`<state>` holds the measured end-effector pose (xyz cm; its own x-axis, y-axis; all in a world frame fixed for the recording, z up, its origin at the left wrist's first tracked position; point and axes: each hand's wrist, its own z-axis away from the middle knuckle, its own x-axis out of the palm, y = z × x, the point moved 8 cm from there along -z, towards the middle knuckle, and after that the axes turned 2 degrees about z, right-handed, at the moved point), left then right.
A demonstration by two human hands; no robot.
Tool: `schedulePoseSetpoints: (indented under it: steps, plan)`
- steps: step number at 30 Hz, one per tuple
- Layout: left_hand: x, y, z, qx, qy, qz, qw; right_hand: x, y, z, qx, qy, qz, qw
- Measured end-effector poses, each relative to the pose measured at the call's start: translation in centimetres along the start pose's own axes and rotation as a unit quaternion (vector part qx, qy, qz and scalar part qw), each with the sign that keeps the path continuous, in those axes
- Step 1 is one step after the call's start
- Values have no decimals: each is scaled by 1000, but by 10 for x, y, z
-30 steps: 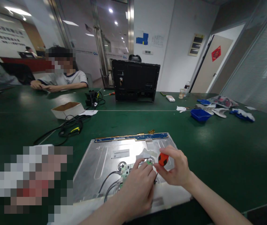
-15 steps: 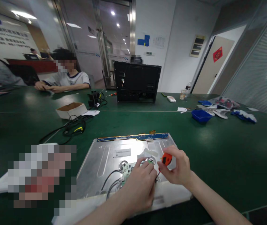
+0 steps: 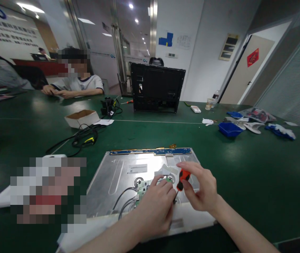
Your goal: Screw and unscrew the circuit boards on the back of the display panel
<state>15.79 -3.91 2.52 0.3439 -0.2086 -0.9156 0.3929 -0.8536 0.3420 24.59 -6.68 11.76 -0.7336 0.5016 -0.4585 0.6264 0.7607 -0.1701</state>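
Note:
My right hand [image 3: 201, 184] grips the orange and black handle of a short screwdriver [image 3: 184, 177] between thumb and fingers. Its shaft slants down to the left, and the tip is hidden behind my left hand [image 3: 159, 202]. That hand rests over a green circuit board [image 3: 141, 189]; its fingers are bent, and their undersides are hidden. Beneath both hands lies a silver metal display panel [image 3: 118, 172] with a blue circuit strip [image 3: 150, 151] along its far edge. Black cables [image 3: 126, 196] run from the green board toward the near side.
A black monitor housing [image 3: 157, 88] stands at the back. To the left are an open cardboard box [image 3: 82, 118] and tangled cables [image 3: 85, 138]. A blue tray [image 3: 229, 130] and gloves [image 3: 280, 130] lie right. A co-worker [image 3: 78, 84] sits far left.
The screwdriver handle has tilted and turned within my right fingers. My left hand keeps its place on the board. The whole view has shifted slightly.

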Motion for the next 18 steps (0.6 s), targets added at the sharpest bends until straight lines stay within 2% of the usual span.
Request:
schedulePoseSetpoints:
  steps: [6,10,18]
  plan:
    - [0,-2,0,-3,10,12,1000,3,8,7,38,24,-61,997]
    - [-2,-1,-2,1,12,15,1000,6,7,11,25,12,-106,994]
    - [-3,2,0,-3,9,4,1000,4,6,11,6,5,-25,1000]
